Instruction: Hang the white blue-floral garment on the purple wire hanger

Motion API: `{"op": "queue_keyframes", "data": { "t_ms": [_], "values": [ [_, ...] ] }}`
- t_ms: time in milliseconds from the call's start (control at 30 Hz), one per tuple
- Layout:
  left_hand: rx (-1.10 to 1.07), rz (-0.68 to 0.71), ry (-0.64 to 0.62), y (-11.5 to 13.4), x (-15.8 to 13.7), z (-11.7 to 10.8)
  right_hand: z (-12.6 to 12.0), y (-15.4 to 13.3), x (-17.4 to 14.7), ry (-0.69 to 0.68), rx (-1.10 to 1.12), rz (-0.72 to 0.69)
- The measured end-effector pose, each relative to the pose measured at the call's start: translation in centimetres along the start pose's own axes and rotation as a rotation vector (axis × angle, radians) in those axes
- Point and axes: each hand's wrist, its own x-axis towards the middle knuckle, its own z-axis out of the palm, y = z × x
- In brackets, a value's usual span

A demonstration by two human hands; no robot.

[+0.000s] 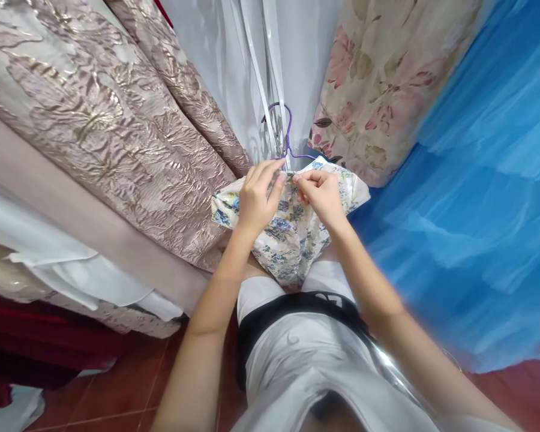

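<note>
A white floral dress (279,225) with blue and yellow flowers hangs in front of my body on a purple hanger (289,129). The hanger's hook rises above the neckline, and its shoulders go down inside the dress. At the left of the neckline, my left hand (258,197) grips the fabric, fingers along the edge and thumb over the front. My right hand (321,193) pinches the neckline's edge just to the right, with its fingers curled. The two hands are close together but apart. Exactly what lies between the fingertips is hidden.
Pink brocade fabric (130,114) hangs at the left and blue tulle (477,180) at the right. Behind the hanger are a pale grey cloth (207,48) with white straps and a pink-flowered cloth (378,78). Red tiles (112,396) cover the floor.
</note>
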Motion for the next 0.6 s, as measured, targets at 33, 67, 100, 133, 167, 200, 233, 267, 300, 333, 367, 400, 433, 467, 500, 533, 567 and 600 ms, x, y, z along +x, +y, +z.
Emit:
{"op": "queue_keyframes", "data": {
  "t_ms": [33,67,100,133,167,200,233,267,300,333,367,400,433,467,500,533,567,600],
  "values": [
    [0.037,0.042,-0.071,-0.5,1.2,0.1,0.0,0.2,0.2,0.005,-0.005,-0.012],
    [0.061,0.078,-0.127,-0.9,2.0,0.3,0.1,0.4,0.5,0.012,-0.007,-0.016],
    [0.073,0.103,-0.159,-1.2,2.6,0.6,0.2,0.7,0.7,0.016,-0.006,-0.012],
    [0.075,0.118,-0.167,-1.4,3.0,0.9,0.4,1.1,0.8,0.017,-0.005,0.000],
    [0.073,0.120,-0.152,-1.6,3.3,1.0,0.5,1.5,0.8,0.016,-0.005,0.017],
    [0.068,0.112,-0.119,-1.8,3.6,0.9,0.7,1.9,0.6,0.013,-0.009,0.034],
    [0.065,0.095,-0.077,-2.1,4.0,0.6,0.9,2.3,0.3,0.006,-0.018,0.048],
    [0.064,0.072,-0.029,-2.6,4.3,0.0,0.9,2.7,-0.3,-0.005,-0.030,0.061],
    [0.064,0.047,0.012,-3.4,4.6,-0.8,1.0,3.0,-0.9,-0.020,-0.045,0.075],
    [0.067,0.024,0.042,-4.5,4.7,-1.7,0.9,3.3,-1.7,-0.038,-0.060,0.093],
    [0.072,0.007,0.056,-5.8,4.7,-2.8,0.8,3.6,-2.5,-0.058,-0.073,0.115],
    [0.079,-0.005,0.053,-7.4,4.3,-3.9,0.5,3.9,-3.4,-0.077,-0.083,0.140],
    [0.087,-0.009,0.033,-9.0,3.7,-4.9,0.3,4.1,-4.3,-0.094,-0.087,0.167],
    [0.095,-0.014,0.010,-10.7,2.7,-5.8,0.0,4.4,-5.1,-0.109,-0.089,0.190],
    [0.100,-0.026,-0.013,-12.1,1.4,-6.5,-0.2,4.7,-6.0,-0.129,-0.087,0.210],
    [0.102,-0.048,-0.039,-13.3,-0.2,-7.0,-0.3,5.1,-6.7,-0.153,-0.082,0.228],
    [0.098,-0.094,-0.049,-14.2,-1.9,-7.2,-0.3,5.4,-7.5,-0.178,-0.078,0.245],
    [0.080,-0.157,-0.038,-14.6,-3.8,-7.1,-0.3,5.8,-8.1,-0.199,-0.077,0.264]
  ]
}}
